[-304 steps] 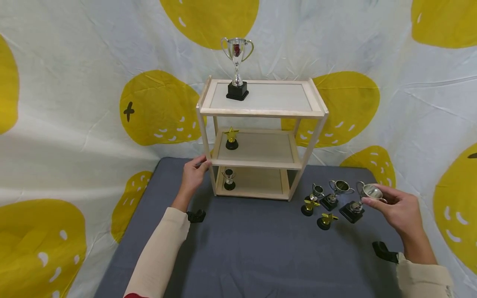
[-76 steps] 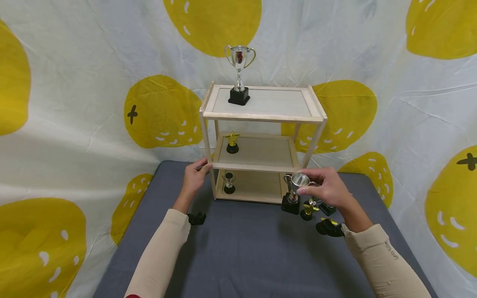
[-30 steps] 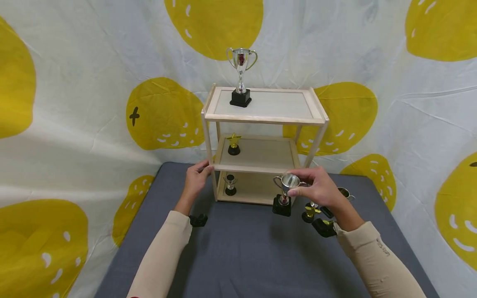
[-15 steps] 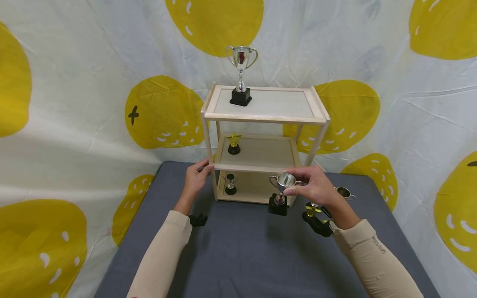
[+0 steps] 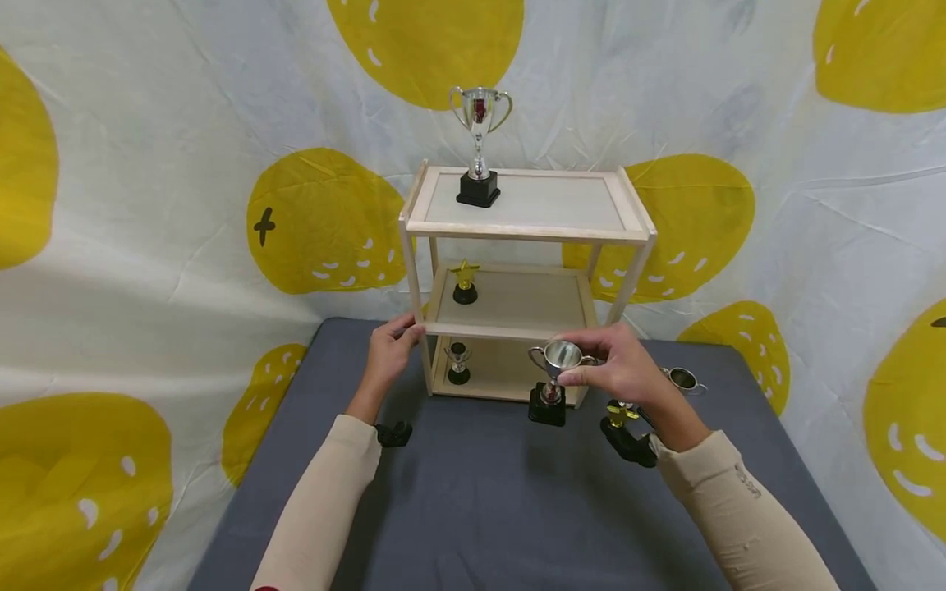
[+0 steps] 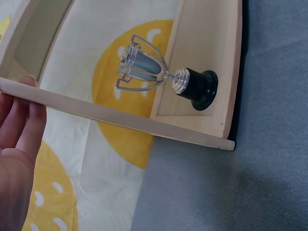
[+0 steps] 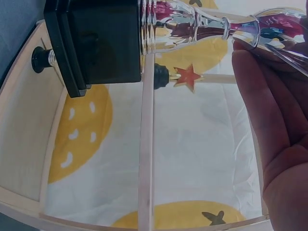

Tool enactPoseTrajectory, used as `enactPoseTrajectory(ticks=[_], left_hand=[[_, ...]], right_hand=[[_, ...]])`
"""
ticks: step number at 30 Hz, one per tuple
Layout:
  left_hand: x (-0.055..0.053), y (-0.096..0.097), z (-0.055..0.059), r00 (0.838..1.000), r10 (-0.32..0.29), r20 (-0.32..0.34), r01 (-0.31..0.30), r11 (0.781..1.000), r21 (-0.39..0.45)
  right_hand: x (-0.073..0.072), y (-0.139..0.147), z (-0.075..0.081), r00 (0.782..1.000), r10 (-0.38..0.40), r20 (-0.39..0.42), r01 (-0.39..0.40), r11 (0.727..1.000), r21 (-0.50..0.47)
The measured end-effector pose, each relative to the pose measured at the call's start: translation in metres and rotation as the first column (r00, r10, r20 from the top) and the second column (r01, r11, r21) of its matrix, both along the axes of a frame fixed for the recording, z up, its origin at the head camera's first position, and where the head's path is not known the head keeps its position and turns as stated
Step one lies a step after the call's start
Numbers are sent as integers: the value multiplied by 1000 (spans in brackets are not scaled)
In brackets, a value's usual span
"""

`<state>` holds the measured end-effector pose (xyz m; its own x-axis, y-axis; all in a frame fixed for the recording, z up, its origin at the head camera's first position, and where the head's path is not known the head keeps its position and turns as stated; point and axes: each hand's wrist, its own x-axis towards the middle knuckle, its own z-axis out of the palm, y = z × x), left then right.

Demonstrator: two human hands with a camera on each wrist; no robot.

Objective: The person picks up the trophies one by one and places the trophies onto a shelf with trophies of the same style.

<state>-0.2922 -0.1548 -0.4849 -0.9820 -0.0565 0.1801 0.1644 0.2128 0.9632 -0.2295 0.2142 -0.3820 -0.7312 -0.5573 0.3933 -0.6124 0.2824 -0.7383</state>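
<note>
I see a white backdrop (image 5: 185, 107) with yellow fruit prints behind a desk (image 5: 473, 509) spread with blue-grey cloth. Nearest me, a gold star trophy (image 5: 621, 414) stands by my right wrist, partly hidden. My right hand (image 5: 619, 361) pinches a silver trophy (image 5: 550, 391) at its cup; it sits left of that hand, its black base hanging above the desk. Beyond the right wrist, another two-handled cup (image 5: 683, 379) shows, partly covered. My left hand (image 5: 390, 351) grips the wooden rack (image 5: 517, 332) by its front-left post. Right of that hand, a small cup (image 5: 458, 365) stands on the bottom tier; above it, a second star trophy (image 5: 465, 283) on the middle tier and, higher, a large cup (image 5: 479, 144) on top.
</note>
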Motion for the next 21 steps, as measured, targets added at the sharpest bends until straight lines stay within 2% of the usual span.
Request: enactPoseTrajectory(ticks=[13, 21], left_hand=[[-3, 1, -1, 1000, 3, -3, -3, 1000, 2], [-2, -2, -2, 1000, 7, -14, -7, 1000, -8]], right_hand=[[-3, -5, 2, 999, 32, -28, -32, 999, -11], [-3, -11, 4, 999, 46, 1, -46, 998, -30]])
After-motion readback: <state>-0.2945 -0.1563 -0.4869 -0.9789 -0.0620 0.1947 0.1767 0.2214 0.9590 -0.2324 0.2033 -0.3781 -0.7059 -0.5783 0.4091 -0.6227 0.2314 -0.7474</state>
